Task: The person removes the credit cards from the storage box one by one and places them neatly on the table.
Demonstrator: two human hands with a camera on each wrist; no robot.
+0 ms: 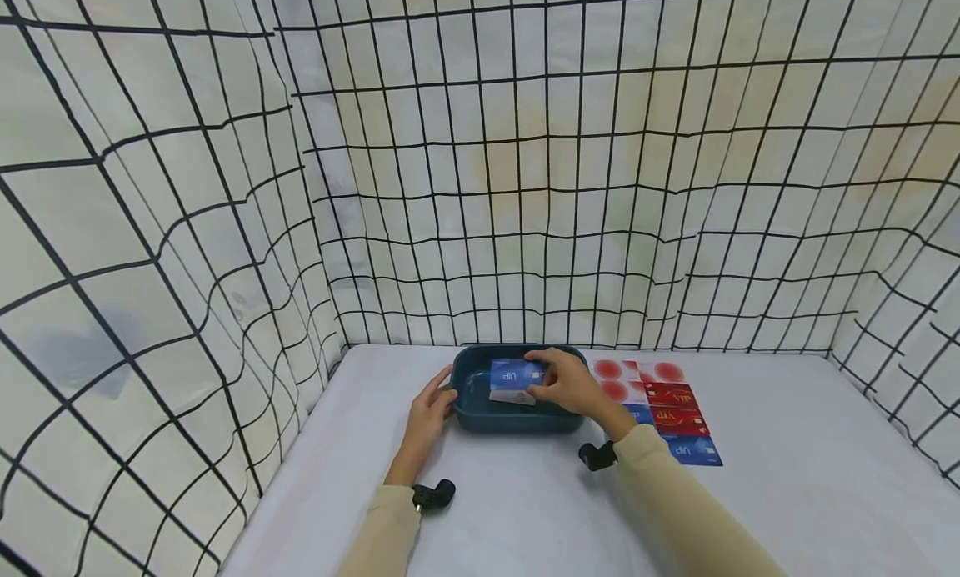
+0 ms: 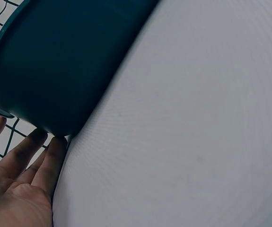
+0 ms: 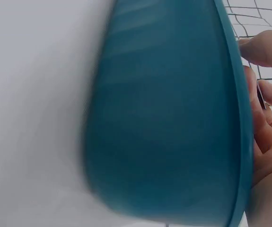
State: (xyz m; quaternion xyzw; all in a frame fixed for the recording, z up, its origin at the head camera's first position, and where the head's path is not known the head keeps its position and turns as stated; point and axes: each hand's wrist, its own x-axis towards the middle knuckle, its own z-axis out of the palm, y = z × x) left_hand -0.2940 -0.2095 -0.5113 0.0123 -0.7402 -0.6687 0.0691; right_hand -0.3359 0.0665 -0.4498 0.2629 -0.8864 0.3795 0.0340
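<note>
A teal plastic bin (image 1: 517, 423) sits at the back of the white table. Inside it is a stack of cards (image 1: 513, 375), topped by a blue card printed "VIP", with a pale side facing me. My right hand (image 1: 566, 381) reaches over the bin's right side and pinches the stack at its right end between thumb and fingers. At the bin's left side, my left hand (image 1: 431, 406) touches the wall with its fingertips. The left wrist view shows those fingers (image 2: 53, 163) fairly straight against the bin's end. In the right wrist view, the bin wall hides the stack.
Right of the bin lie red VIP cards (image 1: 678, 408), a blue VIP card (image 1: 692, 450) and white cards with red dots (image 1: 615, 389), partly behind my right forearm. Black netting (image 1: 517, 198) over white sheeting rises behind the table and along both sides.
</note>
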